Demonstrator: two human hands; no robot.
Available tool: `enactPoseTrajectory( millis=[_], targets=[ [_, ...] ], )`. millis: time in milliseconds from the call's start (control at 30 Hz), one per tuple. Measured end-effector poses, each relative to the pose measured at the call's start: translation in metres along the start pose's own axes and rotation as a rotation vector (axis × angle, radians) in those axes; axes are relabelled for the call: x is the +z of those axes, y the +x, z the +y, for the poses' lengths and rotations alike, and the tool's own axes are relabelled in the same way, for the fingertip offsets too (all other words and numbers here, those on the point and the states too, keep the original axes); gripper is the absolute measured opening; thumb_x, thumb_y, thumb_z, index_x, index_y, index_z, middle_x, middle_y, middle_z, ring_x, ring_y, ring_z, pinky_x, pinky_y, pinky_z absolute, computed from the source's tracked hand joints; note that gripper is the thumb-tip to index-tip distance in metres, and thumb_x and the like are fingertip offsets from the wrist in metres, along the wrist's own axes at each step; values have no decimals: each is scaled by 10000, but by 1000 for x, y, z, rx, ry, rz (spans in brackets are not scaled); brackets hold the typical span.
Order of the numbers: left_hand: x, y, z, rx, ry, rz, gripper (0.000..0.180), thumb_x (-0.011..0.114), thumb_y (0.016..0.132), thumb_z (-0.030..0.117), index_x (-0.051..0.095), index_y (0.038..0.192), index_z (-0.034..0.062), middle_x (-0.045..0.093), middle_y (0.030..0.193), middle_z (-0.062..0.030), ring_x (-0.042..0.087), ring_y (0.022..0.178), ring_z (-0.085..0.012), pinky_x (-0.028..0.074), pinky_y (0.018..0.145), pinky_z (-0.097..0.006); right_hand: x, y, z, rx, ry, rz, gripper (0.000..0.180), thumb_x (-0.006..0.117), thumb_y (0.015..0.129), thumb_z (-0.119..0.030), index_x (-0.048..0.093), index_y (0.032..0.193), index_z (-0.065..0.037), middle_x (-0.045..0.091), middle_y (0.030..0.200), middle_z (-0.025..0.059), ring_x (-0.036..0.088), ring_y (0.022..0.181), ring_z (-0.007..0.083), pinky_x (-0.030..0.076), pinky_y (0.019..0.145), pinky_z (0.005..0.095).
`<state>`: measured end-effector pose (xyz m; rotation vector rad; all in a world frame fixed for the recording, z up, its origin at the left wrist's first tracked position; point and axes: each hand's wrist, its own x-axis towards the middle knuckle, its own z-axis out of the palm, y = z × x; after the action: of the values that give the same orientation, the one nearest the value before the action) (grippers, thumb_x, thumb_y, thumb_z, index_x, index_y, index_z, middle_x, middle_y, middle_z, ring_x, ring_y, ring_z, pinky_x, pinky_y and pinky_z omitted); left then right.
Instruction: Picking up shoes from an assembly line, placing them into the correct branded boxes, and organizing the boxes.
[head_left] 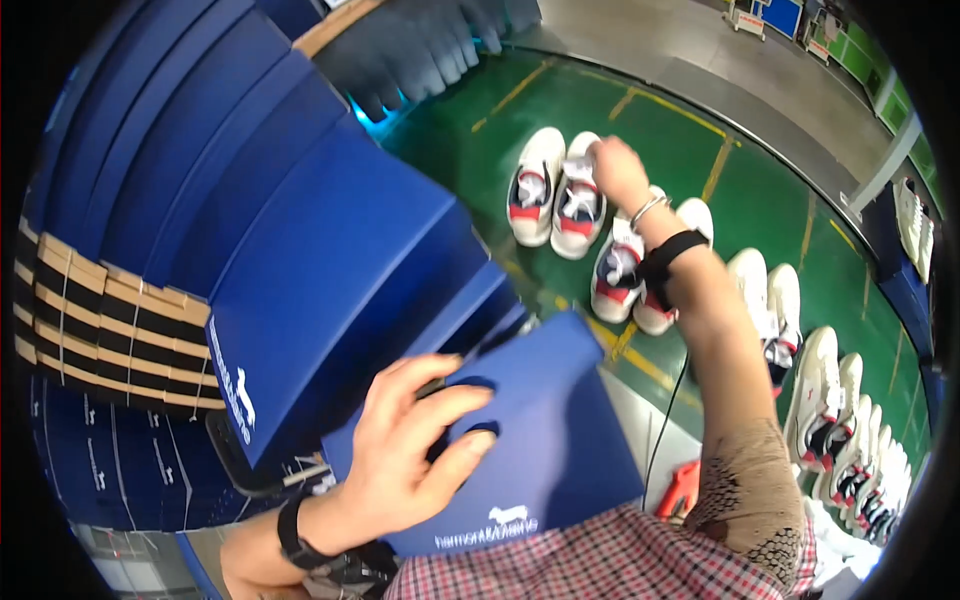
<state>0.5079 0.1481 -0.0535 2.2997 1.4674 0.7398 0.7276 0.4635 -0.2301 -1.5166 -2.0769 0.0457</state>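
Note:
My left hand point(410, 440) lies on a blue shoebox point(540, 440) close to my chest, fingers curled at its dark finger holes. My right hand point(615, 165) reaches far out and grips a white sneaker with red and navy trim point(578, 200), the right one of a pair standing on a green belt point(460, 150). Its mate point(532, 190) stands just to the left. A second pair point(620, 270) sits under my right forearm, which wears a black strap and a bracelet.
More white sneaker pairs point(830, 400) run along the belt to the lower right. Stacked blue box lids point(240, 170) lean at the left above bundled flat cartons point(100, 330). Grey gloves point(420, 50) hang at the top. A grey floor lies beyond.

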Motion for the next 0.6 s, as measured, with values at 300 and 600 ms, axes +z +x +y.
enactPoseTrajectory(
  millis=[300, 600],
  targets=[
    [-8, 4, 9, 98, 7, -307, 793, 792, 603, 376, 449, 1217, 10, 412, 1240, -172, 376, 1173, -319, 319, 990, -413, -240, -160, -122, -31, 950, -214, 158, 660, 773, -112, 653, 916, -47, 577, 764, -1, 481, 654, 53, 392, 565, 206],
    [15, 0, 28, -71, -218, -197, 276, 736, 683, 354, 672, 698, 86, 553, 1089, -26, 356, 1166, -257, 167, 978, -433, -257, -211, -141, -91, 650, -382, 174, 648, 762, -131, 657, 911, -42, 590, 739, 109, 569, 704, 234, 445, 624, 318]
  ],
)
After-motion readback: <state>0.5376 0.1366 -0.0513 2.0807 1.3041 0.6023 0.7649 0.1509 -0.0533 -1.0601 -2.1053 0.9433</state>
